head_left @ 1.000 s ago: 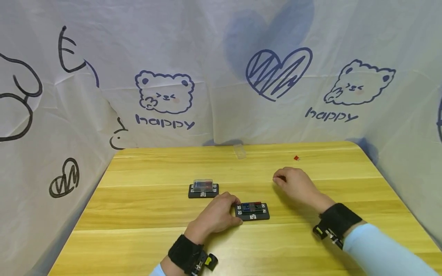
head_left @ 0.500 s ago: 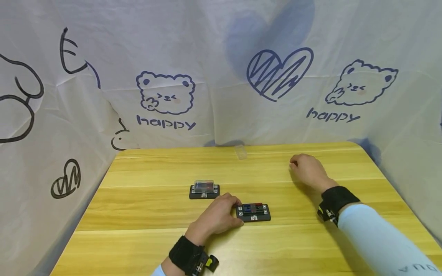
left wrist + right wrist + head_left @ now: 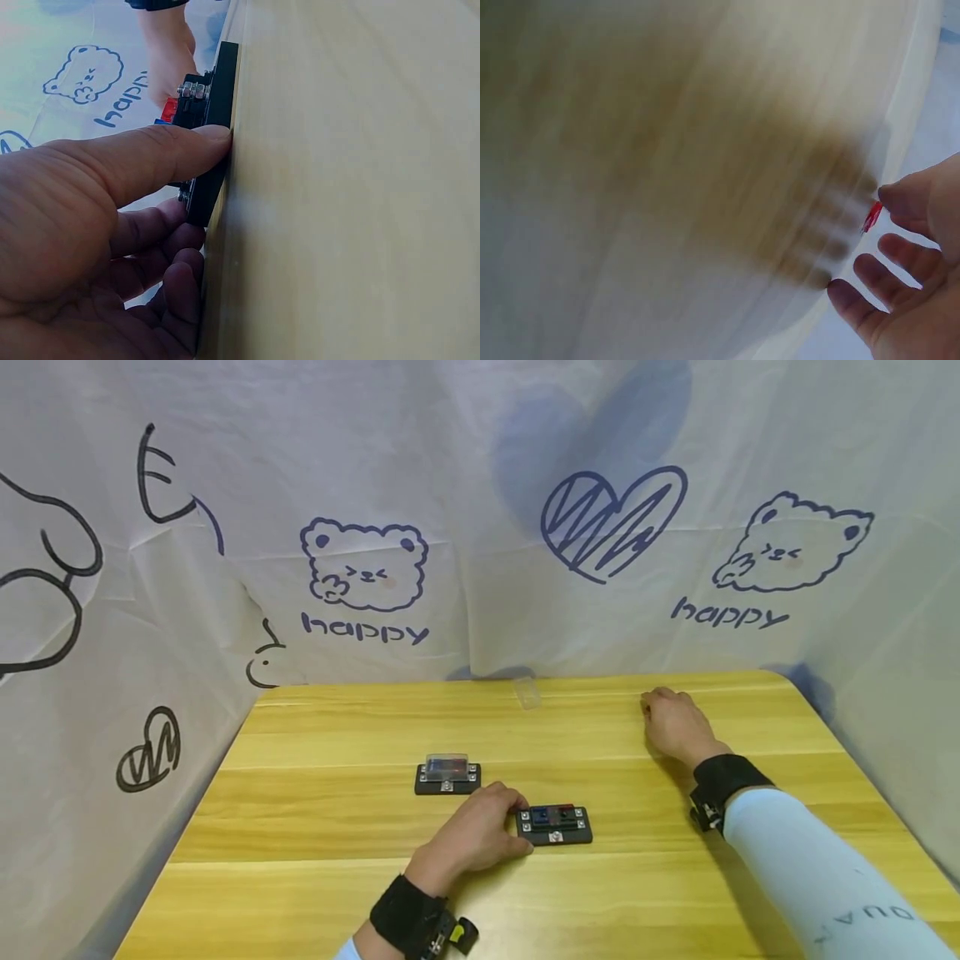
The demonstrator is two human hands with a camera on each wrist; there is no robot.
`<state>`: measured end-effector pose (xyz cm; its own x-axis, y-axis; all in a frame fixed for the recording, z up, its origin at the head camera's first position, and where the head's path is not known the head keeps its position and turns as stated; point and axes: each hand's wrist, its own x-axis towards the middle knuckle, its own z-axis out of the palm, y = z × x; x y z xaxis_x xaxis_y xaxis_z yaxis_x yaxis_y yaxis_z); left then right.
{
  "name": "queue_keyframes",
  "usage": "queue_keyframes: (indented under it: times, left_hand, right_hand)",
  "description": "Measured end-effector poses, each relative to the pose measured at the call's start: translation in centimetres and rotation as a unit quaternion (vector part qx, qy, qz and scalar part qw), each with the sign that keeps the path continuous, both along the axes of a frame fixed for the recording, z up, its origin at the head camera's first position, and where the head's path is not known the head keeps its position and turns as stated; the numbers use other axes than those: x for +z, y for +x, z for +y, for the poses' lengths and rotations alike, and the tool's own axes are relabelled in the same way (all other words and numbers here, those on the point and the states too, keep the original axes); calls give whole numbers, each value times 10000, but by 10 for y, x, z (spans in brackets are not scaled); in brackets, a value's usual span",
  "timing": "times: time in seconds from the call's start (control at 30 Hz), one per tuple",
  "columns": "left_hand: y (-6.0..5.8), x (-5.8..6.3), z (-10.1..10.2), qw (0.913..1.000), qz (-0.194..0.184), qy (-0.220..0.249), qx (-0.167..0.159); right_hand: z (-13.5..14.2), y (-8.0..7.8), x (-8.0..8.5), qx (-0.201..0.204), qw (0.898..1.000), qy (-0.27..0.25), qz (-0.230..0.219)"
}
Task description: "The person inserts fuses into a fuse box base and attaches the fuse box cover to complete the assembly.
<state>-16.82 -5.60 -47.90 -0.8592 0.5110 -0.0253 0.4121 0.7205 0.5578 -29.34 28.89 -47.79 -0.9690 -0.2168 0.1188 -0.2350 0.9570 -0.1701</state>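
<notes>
My left hand (image 3: 476,832) grips the left end of a black fuse block (image 3: 555,827), which has blue and red blade fuses on top and lies flat on the table. In the left wrist view the thumb (image 3: 176,150) presses its long side and the other fingers curl below. Far to the right, my right hand (image 3: 675,722) reaches down at the back of the table. A small red blade fuse (image 3: 871,216) shows at its thumb and index fingertips, which pinch it, the remaining fingers spread. In the head view the hand hides this fuse.
A second fuse block (image 3: 447,775) with a clear cover stands left of and behind the first. A loose clear cover (image 3: 527,692) lies near the table's back edge. White cloth (image 3: 480,568) with drawings walls in the wooden table (image 3: 315,827).
My right hand has moved back and right from mid-table to where the red blade fuse lay, covering it. My left hand keeps its grip on the fuse block.
</notes>
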Motion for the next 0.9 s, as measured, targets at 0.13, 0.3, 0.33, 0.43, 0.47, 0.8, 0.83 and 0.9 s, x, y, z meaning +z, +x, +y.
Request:
queue_keyframes:
  times: [0.13, 0.3, 0.33, 0.43, 0.47, 0.8, 0.83, 0.9]
  left_hand:
    - [0, -1, 1, 10000, -2, -1, -21]
    - [0, 0, 1, 10000, 14, -7, -11]
    - [1, 0, 1, 10000, 16, -10, -8]
    - [1, 0, 1, 10000, 15, -27, 4]
    - [1, 1, 1, 10000, 10, -29, 7]
    - [0, -1, 1, 10000, 24, -64, -1]
    - [0, -1, 1, 10000, 30, -69, 0]
    - [-1, -2, 0, 10000, 35, -77, 2]
  right_hand:
    - [0, 3, 0, -66, 9996, 174, -224]
    - [-1, 5, -2, -210, 9989, 289, -320]
    - [-1, 6, -2, -241, 9988, 287, -314]
    - [-1, 7, -2, -255, 9990, 278, -233]
    - [-2, 8, -2, -264, 9991, 259, -202]
    - [-2, 15, 2, -238, 9994, 92, -223]
    - [-2, 16, 3, -238, 9993, 63, -298]
    - [-1, 16, 5, -254, 9987, -15, -431]
